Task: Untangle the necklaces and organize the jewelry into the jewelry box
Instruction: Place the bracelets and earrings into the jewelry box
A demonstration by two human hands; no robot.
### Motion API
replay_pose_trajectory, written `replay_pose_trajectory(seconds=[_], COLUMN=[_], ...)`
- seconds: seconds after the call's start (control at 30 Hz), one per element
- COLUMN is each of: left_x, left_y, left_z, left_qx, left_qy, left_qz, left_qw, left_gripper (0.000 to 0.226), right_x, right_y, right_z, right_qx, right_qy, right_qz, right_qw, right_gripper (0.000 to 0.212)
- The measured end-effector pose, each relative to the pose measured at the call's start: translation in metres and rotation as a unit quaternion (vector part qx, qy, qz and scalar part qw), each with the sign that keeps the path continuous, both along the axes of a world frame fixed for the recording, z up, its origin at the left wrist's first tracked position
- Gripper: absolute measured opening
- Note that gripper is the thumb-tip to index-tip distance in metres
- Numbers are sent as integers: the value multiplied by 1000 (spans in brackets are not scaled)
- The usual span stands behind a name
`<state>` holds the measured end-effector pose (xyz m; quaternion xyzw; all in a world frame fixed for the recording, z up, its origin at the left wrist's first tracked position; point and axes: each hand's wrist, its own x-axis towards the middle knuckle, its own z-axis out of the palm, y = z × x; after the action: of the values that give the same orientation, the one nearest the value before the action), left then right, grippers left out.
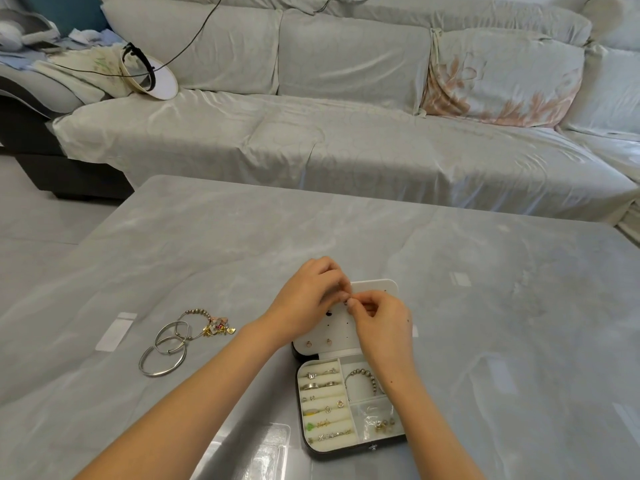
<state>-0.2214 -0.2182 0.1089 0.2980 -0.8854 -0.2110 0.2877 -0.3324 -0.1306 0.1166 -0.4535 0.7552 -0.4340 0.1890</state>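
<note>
An open jewelry box with a black shell and cream lining lies on the table near me. Its ring rolls hold several rings and small charms; a beaded bracelet fills one compartment. The raised white lid panel carries two stud earrings low down. My left hand and my right hand meet over that panel, and their fingertips pinch a tiny dark earring. To the left on the table lie silver bangles and a beaded charm bracelet.
The grey glossy table carries a small clear plastic bag at the left and a clear plastic sheet by the front edge. A covered sofa stands beyond the table.
</note>
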Motion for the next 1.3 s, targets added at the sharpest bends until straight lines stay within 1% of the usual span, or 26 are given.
replay_pose_trajectory(seconds=[0.1,0.17,0.23,0.3,0.33,0.4,0.47,0.57,0.7,0.87,1.1,1.3], left_x=[-1,-1,-2,-3,-3,-3,-3,0,1,1,1,1], left_y=[-1,-1,0,1,1,0,-1,-1,-2,-3,-2,-2], left_z=[-1,0,1,3,3,5,6,11,12,12,11,11], left_qx=[14,31,51,73,87,114,142,202,234,245,244,248], left_qy=[3,9,14,18,20,20,27,51,63,68,75,79], left_qz=[7,18,23,26,29,29,25,31,56,61,63,59], left_qw=[1000,999,998,997,996,993,989,978,969,965,965,964], left_gripper=[3,3,4,4,4,5,8,13,14,11,12,17], right_x=[0,-1,-1,1,3,7,10,13,16,17,19,21], right_y=[1,3,5,7,7,6,6,7,0,-12,-15,-20], right_z=[-1,-2,-2,-2,-3,-4,-7,-10,-16,-23,-30,-26], right_qx=[-18,-31,-42,-50,-57,-75,-84,-75,-86,-120,-126,-109], right_qy=[-39,-116,-206,-273,-296,-312,-276,-160,-58,-1,98,117], right_qz=[1,-10,-25,-35,-39,-49,-70,-95,-107,-120,-117,-114], right_qw=[999,993,977,960,953,946,955,980,989,986,980,981], right_gripper=[10,8,8,8,8,9,10,13,14,14,14,14])
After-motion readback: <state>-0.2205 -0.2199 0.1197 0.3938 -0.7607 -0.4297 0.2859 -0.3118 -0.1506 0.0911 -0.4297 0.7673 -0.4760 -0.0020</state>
